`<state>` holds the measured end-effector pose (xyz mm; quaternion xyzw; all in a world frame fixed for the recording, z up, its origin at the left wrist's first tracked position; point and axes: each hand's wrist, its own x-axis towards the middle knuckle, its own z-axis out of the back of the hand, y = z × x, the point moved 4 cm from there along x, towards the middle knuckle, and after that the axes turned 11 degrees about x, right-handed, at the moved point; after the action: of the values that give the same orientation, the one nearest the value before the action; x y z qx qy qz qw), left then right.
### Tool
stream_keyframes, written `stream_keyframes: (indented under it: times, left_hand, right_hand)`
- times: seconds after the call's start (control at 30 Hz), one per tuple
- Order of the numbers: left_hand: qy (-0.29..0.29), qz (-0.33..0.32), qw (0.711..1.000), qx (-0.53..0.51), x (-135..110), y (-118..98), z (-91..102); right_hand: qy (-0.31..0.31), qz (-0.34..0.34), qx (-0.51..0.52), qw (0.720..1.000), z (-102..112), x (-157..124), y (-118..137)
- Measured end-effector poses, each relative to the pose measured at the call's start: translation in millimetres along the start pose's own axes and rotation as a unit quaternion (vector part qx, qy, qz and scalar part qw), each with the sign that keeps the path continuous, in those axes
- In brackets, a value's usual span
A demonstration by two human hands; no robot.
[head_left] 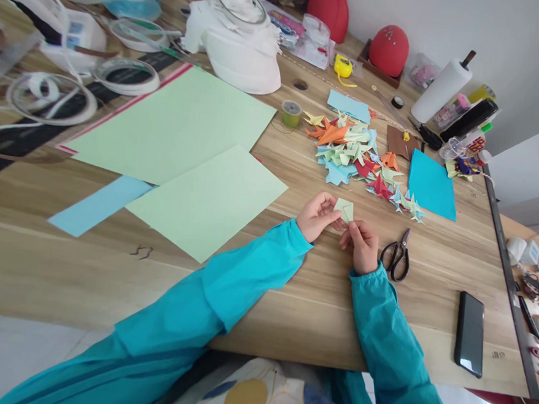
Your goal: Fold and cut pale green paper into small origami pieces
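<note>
A small folded piece of pale green paper is held up between both hands over the wooden table. My left hand pinches its left side, thumb lying across the front. At its lower right corner, the fingertips of my right hand close on the paper. Beyond the hands lies a heap of folded paper pieces in orange, green, red, blue and yellow. Black-handled scissors rest just right of my right hand. Two large pale green sheets overlap to the left.
A blue paper strip pokes out under the green sheets. Bright blue paper and a brown piece lie right of the heap. A phone sits near the right front edge. Tape rolls and a thread spool stand farther back.
</note>
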<state>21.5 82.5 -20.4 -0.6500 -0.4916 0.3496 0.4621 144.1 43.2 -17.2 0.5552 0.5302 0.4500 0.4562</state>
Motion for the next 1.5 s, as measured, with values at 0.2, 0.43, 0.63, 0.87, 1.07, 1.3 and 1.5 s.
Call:
stream_keyframes:
  times: [0.2,0.43,0.63,0.87,1.07,1.3,1.5]
  left_hand:
    - [0.031,-0.005,0.998,0.062,-3.7,0.5,-2.0]
    - [0.059,0.000,0.995,0.077,-5.4,1.0,-6.1]
    - [0.059,0.015,0.996,0.067,-4.6,0.7,-6.0]
    - [0.055,0.035,0.996,0.068,-4.9,2.4,-4.6]
    - [0.053,0.021,0.997,0.050,-6.1,-1.3,-6.4]
    - [0.080,0.046,0.995,0.030,-6.8,-0.8,-7.3]
    - [0.107,0.056,0.992,-0.018,-6.0,-0.2,-9.0]
  right_hand:
    - [-0.030,0.035,0.048,0.998,3.0,1.6,1.1]
    - [-0.029,0.023,0.073,0.997,5.4,1.7,-1.3]
    - [-0.052,0.013,0.059,0.997,4.6,0.9,-0.8]
    - [-0.059,0.003,0.059,0.997,8.3,1.0,-5.6]
    - [-0.063,-0.001,0.073,0.995,8.0,2.8,-2.8]
    - [-0.058,-0.010,0.100,0.993,9.3,4.7,-5.4]
    - [-0.052,-0.005,0.070,0.996,9.1,3.9,-7.9]
